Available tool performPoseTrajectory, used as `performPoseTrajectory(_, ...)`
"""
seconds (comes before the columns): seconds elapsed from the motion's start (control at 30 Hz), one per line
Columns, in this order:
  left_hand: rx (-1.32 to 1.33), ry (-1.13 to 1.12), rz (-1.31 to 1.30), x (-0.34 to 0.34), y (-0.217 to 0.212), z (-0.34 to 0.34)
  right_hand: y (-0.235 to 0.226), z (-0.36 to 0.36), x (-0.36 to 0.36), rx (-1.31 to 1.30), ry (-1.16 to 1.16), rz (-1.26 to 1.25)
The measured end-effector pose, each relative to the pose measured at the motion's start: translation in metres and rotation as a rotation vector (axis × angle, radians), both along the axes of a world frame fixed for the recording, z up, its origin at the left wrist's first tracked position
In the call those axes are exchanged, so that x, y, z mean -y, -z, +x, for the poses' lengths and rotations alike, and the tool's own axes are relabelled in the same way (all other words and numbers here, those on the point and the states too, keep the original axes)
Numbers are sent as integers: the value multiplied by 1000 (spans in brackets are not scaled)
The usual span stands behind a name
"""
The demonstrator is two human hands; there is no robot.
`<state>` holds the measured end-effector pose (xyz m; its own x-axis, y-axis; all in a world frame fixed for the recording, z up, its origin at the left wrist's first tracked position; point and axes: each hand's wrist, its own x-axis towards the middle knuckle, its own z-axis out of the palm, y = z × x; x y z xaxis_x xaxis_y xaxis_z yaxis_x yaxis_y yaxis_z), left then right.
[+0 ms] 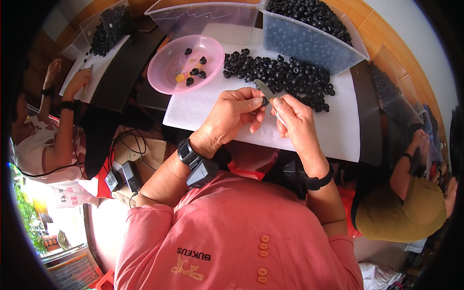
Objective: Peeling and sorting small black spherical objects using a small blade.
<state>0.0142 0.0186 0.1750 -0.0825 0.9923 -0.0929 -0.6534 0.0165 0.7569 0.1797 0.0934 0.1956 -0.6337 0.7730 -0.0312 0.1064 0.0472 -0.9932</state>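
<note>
My left hand (232,112) pinches a small black round part (265,101) between thumb and fingertips. Closed around a knife, my right hand (297,116) meets the left over a white sheet (338,133). The knife's blade (264,88) points up and to the left, close to the black part; whether it touches cannot be made out. Just beyond my hands lies a loose pile of black knobby parts (295,77), a few showing a hole. A pink bowl (159,67) at the far left of the sheet holds several similar parts.
A translucent bin (309,46) heaped with black parts stands behind the pile. Another translucent bin (208,19) sits beside it. People work at left (48,150) and right (406,208). Cables and dark adapters (131,175) lie by my left arm.
</note>
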Motion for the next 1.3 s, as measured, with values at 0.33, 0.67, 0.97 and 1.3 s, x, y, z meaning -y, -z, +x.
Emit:
performPoseTrajectory(0.33,-25,-48,-51,1,-5,5,14,1,7,108,-79,529)
performPoseTrajectory(0.67,26,6,-45,0,-2,4,11,4,-4,-105,24,27)
performPoseTrajectory(0.97,3,11,-43,0,-2,7,4,5,-2,-35,5,34)
performPoseTrajectory(1.3,39,63,-9,-4,3,3,7,3,2,-49,7,64)
